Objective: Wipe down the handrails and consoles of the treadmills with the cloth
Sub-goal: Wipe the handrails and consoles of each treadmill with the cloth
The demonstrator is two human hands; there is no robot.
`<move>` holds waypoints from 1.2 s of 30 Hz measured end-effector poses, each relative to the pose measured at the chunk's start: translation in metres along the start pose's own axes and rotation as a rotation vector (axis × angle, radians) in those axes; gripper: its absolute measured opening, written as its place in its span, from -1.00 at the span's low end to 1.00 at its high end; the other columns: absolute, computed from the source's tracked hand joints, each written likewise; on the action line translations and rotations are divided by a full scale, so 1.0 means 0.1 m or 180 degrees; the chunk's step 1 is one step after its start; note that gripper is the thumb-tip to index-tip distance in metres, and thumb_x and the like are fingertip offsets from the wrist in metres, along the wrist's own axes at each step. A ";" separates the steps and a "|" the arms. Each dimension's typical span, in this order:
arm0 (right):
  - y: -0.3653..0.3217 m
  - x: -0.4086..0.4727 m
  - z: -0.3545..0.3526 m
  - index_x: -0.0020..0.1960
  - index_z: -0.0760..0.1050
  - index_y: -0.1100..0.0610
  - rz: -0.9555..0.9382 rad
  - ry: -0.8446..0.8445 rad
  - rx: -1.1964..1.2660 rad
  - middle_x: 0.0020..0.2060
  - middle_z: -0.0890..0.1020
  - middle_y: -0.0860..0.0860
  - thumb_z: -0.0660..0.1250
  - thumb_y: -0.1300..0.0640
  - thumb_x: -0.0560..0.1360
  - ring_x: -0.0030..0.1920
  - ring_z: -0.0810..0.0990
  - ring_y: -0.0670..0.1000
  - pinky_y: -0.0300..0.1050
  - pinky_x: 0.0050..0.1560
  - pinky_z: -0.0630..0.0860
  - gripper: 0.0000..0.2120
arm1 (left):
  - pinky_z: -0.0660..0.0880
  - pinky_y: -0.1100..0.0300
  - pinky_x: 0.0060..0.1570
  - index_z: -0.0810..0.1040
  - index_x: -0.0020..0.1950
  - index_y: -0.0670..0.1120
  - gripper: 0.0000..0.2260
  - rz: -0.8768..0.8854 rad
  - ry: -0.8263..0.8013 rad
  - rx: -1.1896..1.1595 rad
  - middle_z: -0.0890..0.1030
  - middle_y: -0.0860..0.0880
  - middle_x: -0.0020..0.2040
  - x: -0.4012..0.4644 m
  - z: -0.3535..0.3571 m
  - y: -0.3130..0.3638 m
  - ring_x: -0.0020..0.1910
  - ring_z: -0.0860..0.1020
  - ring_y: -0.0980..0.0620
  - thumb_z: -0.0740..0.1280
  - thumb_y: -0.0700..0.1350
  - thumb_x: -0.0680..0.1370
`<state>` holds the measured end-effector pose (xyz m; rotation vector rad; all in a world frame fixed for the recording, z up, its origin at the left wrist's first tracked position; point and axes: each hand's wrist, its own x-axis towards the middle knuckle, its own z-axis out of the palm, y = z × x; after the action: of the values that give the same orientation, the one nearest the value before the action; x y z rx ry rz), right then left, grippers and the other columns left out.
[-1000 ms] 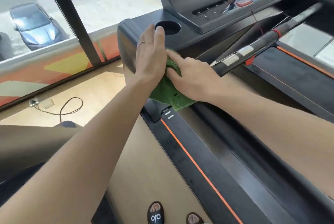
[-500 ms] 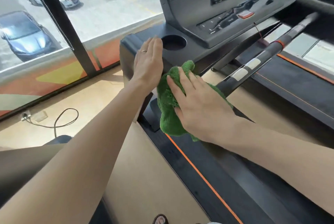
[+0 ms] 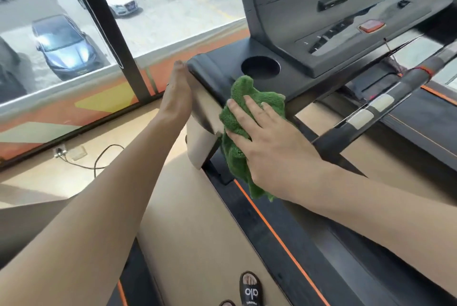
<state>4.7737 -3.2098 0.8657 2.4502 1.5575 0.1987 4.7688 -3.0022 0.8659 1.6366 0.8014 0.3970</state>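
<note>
Pressing: right hand [image 3: 274, 147] flat on green cloth [image 3: 243, 118], fingers [image 3: 254, 110] straight and slightly spread, not curled round it; cloth pinned against near left corner of treadmill console [image 3: 321, 21] ledge, lower part hanging below palm.
Bracing: left hand [image 3: 178, 98] edge-on against outer left side of ledge, fingers straight and together, tips at top corner; ring on one finger.
Change from half a second ago: left hand turned from palm-down on ledge top to side-on against its outer face; cloth and right hand shifted up onto ledge corner, closer to cup holder [image 3: 261, 67].
Change in view: camera pulled nearer, console larger, sandalled foot [image 3: 251, 289] back at bottom edge.
Hidden: ledge surface under cloth; thumb of right hand behind cloth; palm of left hand turned away.
Cut off: console top out of frame above; handrail [image 3: 385, 105] right of right-hand fingers running off upper right edge; both arms cut by lower edges.
Hard to make out: small button markings beyond fingers, blurred; red stop button [image 3: 371, 26] shape only.
Container: cup holder just beyond cloth, round and dark, contents not discernible.
Beyond left fingers: window [image 3: 61, 21] with parked cars outside; cable [image 3: 99, 160] on floor below.
</note>
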 end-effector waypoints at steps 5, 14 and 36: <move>0.10 0.71 -0.11 0.56 0.30 -0.01 -0.0125 -0.0209 0.0029 0.62 -0.27 0.10 0.12 -0.01 0.59 0.59 -0.27 0.28 0.23 0.58 -0.15 -0.46 | 0.06 0.04 0.51 0.16 0.64 0.00 -0.35 -0.0191 0.0189 -0.0090 0.20 -0.03 0.62 0.20 -0.08 0.05 0.59 0.17 0.01 -0.09 0.34 0.65; 0.31 2.07 -0.28 0.46 0.46 -0.09 -0.0015 -0.0190 0.1008 0.51 0.33 0.03 0.17 0.03 0.55 0.53 0.22 0.11 -0.01 0.53 0.14 -0.52 | 0.30 0.63 -0.07 0.27 0.59 0.01 -0.47 0.0272 0.0159 -0.0300 0.45 0.10 0.40 0.28 -0.13 -0.04 0.09 0.46 0.44 -0.14 0.19 0.72; 0.97 2.15 0.05 0.57 0.27 0.03 0.0711 -0.0117 0.1373 0.56 0.30 0.05 -0.11 -0.10 0.70 0.56 0.19 0.06 0.03 0.58 0.02 -0.48 | 0.13 0.12 0.48 0.23 0.61 0.08 -0.43 0.0198 -0.0221 -0.0163 0.31 0.06 0.56 0.81 0.21 0.44 0.55 0.23 0.07 -0.11 0.29 0.68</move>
<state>4.9507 -3.0550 0.8848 2.9377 1.4282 -0.1644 4.8523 -2.9638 0.8896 1.6217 0.6845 0.3992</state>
